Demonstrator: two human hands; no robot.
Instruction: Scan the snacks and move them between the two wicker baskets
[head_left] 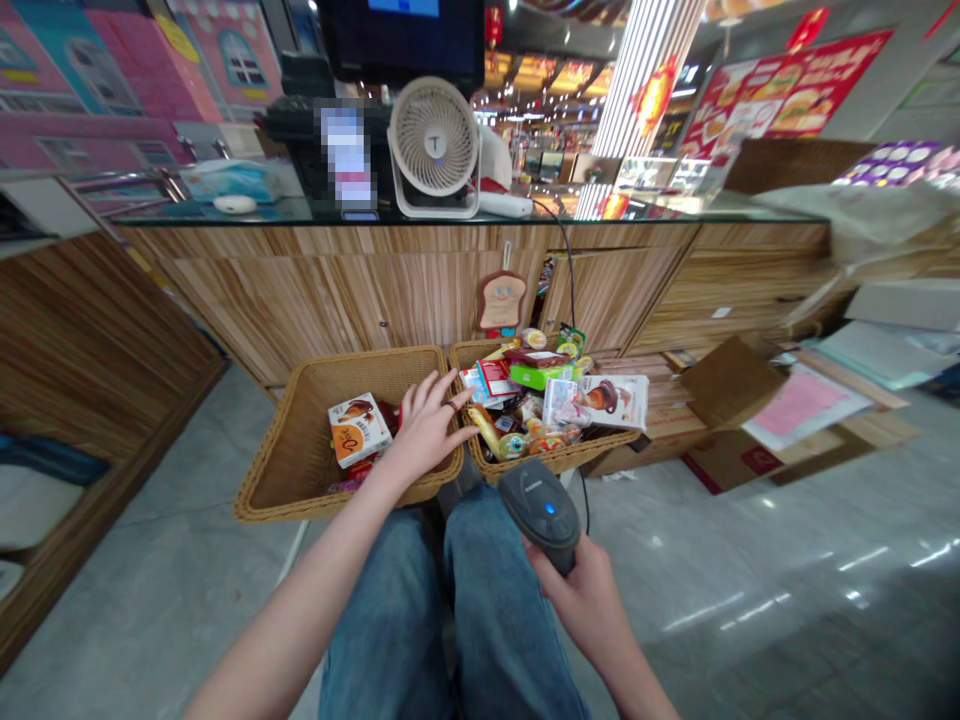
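Note:
My right hand (pixel 583 590) is wrapped round the handle of a dark grey barcode scanner (pixel 538 500), which shows a blue light on top. My left hand (pixel 429 425) has its fingers spread and holds nothing; it hovers over the adjoining rims of two wicker baskets. In the left wicker basket (pixel 274 440) lie a white and orange snack box (pixel 360 428) and some red packets, partly hidden by my left forearm. The right wicker basket (pixel 592 452) is heaped with mixed snacks, among them a bright green box (pixel 536 376) and a white box with a brown picture (pixel 611 402).
Behind the baskets stands a wood-panelled counter (pixel 322 300) with a white fan (pixel 435 140), a monitor (pixel 405 40) and a phone on top. A toast-shaped tag (pixel 502 300) hangs on its front. An opened cardboard box (pixel 720 450) sits on the floor at right.

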